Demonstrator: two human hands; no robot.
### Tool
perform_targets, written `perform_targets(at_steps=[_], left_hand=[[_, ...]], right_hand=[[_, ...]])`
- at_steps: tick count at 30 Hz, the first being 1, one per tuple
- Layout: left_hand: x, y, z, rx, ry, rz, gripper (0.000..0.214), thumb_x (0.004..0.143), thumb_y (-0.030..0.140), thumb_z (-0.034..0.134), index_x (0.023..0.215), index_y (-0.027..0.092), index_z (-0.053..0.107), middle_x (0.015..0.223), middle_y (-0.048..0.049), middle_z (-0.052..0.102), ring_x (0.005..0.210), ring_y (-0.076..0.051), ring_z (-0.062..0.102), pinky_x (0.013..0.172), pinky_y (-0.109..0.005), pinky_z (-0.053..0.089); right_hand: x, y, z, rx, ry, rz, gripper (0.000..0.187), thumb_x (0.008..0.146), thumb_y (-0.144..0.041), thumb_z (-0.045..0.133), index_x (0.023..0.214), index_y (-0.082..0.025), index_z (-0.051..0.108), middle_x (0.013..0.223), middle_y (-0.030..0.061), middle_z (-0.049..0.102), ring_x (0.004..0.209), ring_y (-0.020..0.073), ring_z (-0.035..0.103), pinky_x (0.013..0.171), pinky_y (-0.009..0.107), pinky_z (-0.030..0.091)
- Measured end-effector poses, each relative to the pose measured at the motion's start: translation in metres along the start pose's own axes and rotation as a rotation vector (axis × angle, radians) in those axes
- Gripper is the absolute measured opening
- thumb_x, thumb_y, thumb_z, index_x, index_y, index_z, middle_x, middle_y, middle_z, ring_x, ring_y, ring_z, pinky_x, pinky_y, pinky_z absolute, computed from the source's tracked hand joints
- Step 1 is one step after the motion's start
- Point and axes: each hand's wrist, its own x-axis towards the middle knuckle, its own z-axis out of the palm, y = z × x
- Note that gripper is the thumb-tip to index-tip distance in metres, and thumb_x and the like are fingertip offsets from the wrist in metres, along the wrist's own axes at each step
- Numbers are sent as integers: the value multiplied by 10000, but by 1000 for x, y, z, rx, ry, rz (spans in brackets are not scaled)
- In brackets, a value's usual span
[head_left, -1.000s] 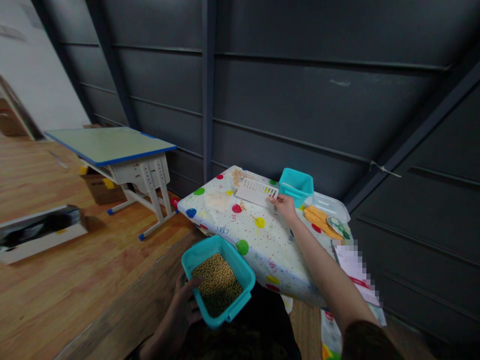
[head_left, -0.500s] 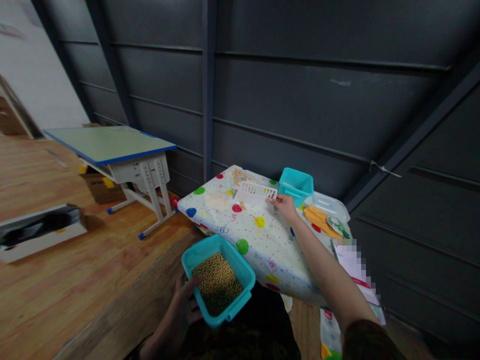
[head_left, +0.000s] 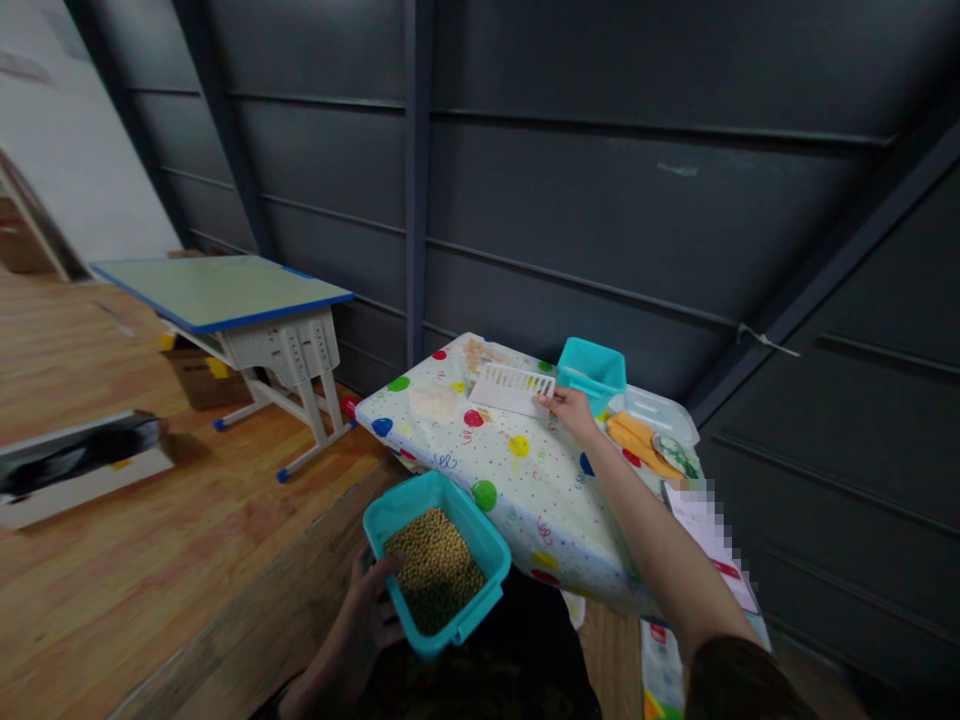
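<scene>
My left hand grips the left wall of a teal plastic container, its thumb over the rim. Yellowish dried beans fill the lower part of that container, which is tilted a little in front of my lap. Over the table, my right hand pinches the right end of a white slotted plastic piece. Its slots run along the far edge. Behind the right hand stands a second teal container, whose floor I cannot make out. Pale scattered bits and a whitish patch lie on the balloon-print tablecloth.
Right of my hand lie a clear plastic lid, an orange cloth, a round green-and-white item and papers. A dark panelled wall backs the table. A desk and an open box are at left.
My right hand has tilted the white slotted piece, so more of its flat face shows and it covers the small bits beneath. My left hand and the bean container have stayed almost still.
</scene>
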Motion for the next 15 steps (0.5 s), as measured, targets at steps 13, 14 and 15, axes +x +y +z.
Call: perform_targets(at_steps=[13, 14, 15], left_hand=[[8, -5, -4, 1, -15, 9, 882, 817, 414, 889, 1584, 394, 456, 1495, -159, 727, 1199, -401, 808, 955, -567, 676], [9, -5, -4, -3, -9, 8, 879, 812, 409, 892, 1579, 389, 463, 1501, -165, 722, 1196, -406, 810, 952, -569, 677], [9, -5, -4, -9, -8, 8, 878, 807, 405, 895, 1575, 383, 469, 1505, -170, 718, 1195, -410, 810, 949, -573, 676]], right_hand=[[-5, -10, -1, -10, 7, 30, 644, 560, -749, 899, 790, -151, 836, 684, 52, 708, 623, 161, 494, 569, 310, 383], [-6, -11, -1, -7, 3, 32, 644, 557, -746, 904, 790, -149, 836, 692, 53, 715, 629, 164, 503, 573, 309, 391], [-7, -12, -1, -1, 2, 32, 644, 553, -744, 909, 789, -148, 835, 700, 55, 722, 635, 166, 513, 576, 308, 399]])
